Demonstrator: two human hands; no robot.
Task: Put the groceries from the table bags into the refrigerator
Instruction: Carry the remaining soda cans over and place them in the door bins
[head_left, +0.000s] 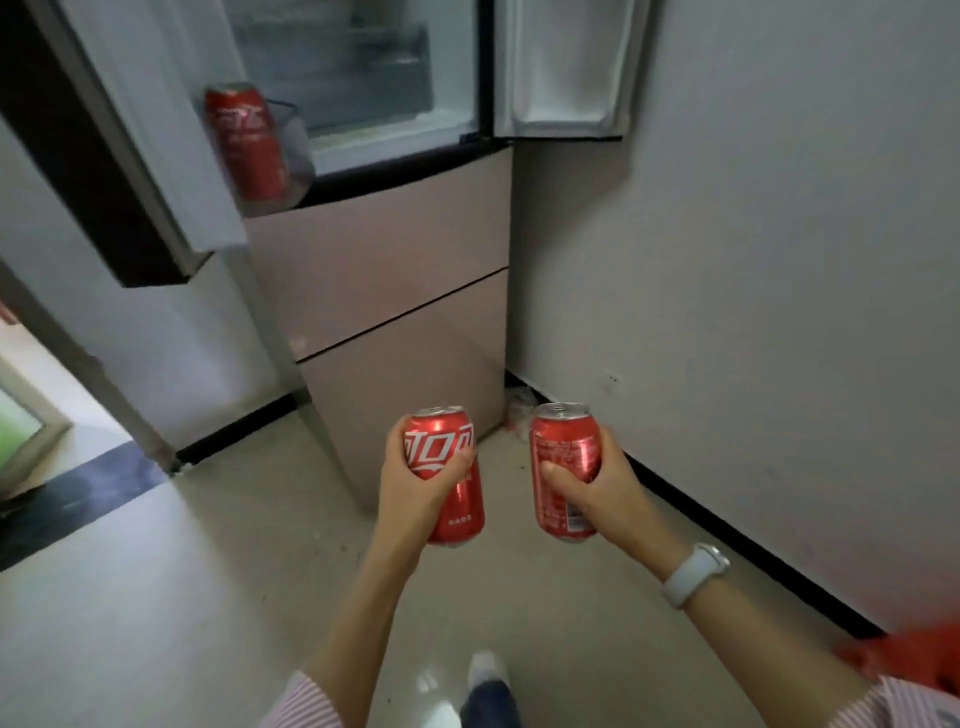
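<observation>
Three red soda cans with white lettering are showing: one is sitting blurred in the bin of the open refrigerator door (156, 171) at ten o'clock (247, 143). At six o'clock the left hand (410, 486) is wrapping its fingers around a second can (452, 473). Just beside it the right hand (597, 483), a white watch (693, 571) on its wrist, is gripping the third can (566, 467), both held upright before the refrigerator (395, 291).

My left hand (410, 483) holds one red aluminium soda can (451, 475), left of a second red can (566, 467) in my right hand (597, 483). Ahead stands the open pale-pink refrigerator (395, 270); a third red can (247, 143) sits in its left door shelf (296, 156).
</observation>
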